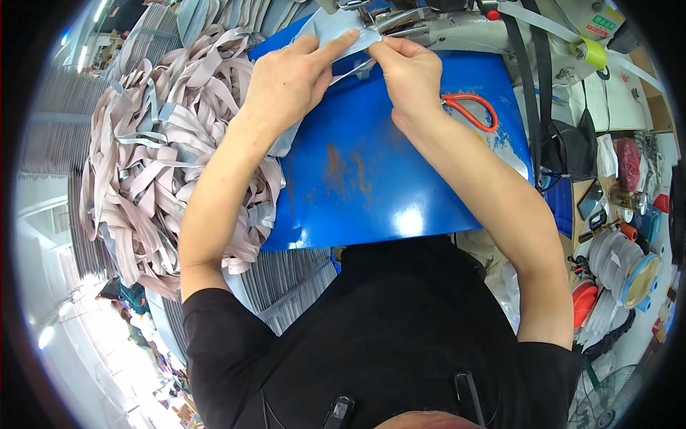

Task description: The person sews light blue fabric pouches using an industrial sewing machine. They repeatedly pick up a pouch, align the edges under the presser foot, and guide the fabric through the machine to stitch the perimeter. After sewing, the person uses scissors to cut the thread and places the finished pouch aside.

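Note:
At the top of the view a pale blue-grey fabric piece (332,27) lies at the working end of a sewing machine (464,32). My left hand (289,79) grips the fabric from the left, with its index finger stretched over the top. Pinched between thumb and fingers of my right hand (411,75) is the fabric's right edge, close to the machine's metal parts. A narrow strip of the cloth hangs down between my hands. The needle area is too small and partly covered to make out.
A blue work surface (357,186) with worn brown marks spreads below my hands. Red-handled scissors (477,112) lie beside my right wrist. A large heap of pinkish-grey fabric strips (164,157) sits at the left. White spools (614,257) and loose tools crowd the right side.

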A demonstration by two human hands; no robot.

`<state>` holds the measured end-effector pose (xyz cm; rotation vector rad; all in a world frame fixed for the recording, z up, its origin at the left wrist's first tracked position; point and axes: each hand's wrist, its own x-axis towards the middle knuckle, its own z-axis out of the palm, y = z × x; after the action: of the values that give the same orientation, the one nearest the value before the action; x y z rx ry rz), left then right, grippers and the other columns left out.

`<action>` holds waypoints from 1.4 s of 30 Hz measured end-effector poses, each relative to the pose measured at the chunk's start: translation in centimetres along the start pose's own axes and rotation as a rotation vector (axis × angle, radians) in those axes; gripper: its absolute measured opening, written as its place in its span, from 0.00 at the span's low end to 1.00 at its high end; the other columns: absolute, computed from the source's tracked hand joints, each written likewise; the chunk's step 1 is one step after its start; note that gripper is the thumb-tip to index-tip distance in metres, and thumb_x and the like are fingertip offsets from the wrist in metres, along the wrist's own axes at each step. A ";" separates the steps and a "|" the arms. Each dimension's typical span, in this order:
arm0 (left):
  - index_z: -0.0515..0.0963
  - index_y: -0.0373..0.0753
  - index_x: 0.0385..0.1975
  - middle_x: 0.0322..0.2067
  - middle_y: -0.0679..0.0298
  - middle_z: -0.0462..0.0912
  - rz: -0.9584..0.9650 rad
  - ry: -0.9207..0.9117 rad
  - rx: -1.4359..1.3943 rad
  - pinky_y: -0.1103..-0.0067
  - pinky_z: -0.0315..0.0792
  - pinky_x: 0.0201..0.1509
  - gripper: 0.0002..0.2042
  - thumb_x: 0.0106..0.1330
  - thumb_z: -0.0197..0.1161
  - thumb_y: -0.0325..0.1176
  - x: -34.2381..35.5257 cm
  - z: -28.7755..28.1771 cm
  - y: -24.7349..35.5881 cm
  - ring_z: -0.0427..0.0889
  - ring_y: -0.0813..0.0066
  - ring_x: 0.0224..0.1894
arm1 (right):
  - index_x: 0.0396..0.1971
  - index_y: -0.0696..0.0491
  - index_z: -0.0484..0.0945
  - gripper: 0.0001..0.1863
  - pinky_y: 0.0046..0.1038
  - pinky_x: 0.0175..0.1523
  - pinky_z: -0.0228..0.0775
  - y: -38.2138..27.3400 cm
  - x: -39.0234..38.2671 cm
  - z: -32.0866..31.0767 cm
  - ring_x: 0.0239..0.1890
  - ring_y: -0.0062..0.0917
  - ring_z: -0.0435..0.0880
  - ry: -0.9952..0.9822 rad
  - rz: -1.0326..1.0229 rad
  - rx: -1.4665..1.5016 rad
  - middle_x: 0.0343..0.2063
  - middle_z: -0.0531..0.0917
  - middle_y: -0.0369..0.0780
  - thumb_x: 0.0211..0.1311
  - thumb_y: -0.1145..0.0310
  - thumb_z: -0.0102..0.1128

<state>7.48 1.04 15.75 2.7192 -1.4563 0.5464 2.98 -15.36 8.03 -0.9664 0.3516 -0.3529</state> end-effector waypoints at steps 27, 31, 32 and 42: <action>0.83 0.34 0.46 0.34 0.53 0.83 0.165 -0.164 0.164 0.66 0.82 0.32 0.15 0.58 0.66 0.27 4.4 -2.0 1.8 0.87 0.53 0.30 | 0.42 0.59 0.87 0.14 0.19 0.29 0.61 -2.7 1.0 -1.5 0.30 0.14 0.77 -0.111 0.306 -0.127 0.29 0.83 0.33 0.58 0.68 0.74; 0.82 0.32 0.44 0.32 0.52 0.83 0.103 -0.149 0.158 0.65 0.82 0.32 0.13 0.58 0.66 0.27 4.5 -1.6 2.9 0.87 0.52 0.29 | 0.43 0.58 0.87 0.14 0.19 0.29 0.62 -2.9 0.7 -1.3 0.32 0.14 0.79 -0.101 0.309 -0.106 0.30 0.85 0.33 0.59 0.68 0.73; 0.82 0.32 0.42 0.31 0.52 0.83 0.085 -0.135 0.152 0.65 0.82 0.32 0.13 0.58 0.66 0.27 4.5 -1.4 3.1 0.87 0.52 0.29 | 0.43 0.58 0.87 0.14 0.19 0.29 0.62 -2.9 0.7 -1.3 0.32 0.14 0.79 -0.101 0.307 -0.103 0.30 0.85 0.33 0.60 0.68 0.73; 0.79 0.32 0.31 0.28 0.50 0.85 -0.189 0.071 -0.023 0.65 0.80 0.34 0.05 0.60 0.63 0.27 4.8 1.7 6.1 0.86 0.49 0.28 | 0.44 0.63 0.86 0.15 0.24 0.36 0.72 -2.9 0.2 -1.8 0.35 0.20 0.82 -0.154 0.310 0.036 0.33 0.86 0.37 0.65 0.66 0.70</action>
<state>5.46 -6.59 14.72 2.7483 -1.1671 0.6061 1.96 -18.32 9.49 -0.8819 0.3468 -0.0027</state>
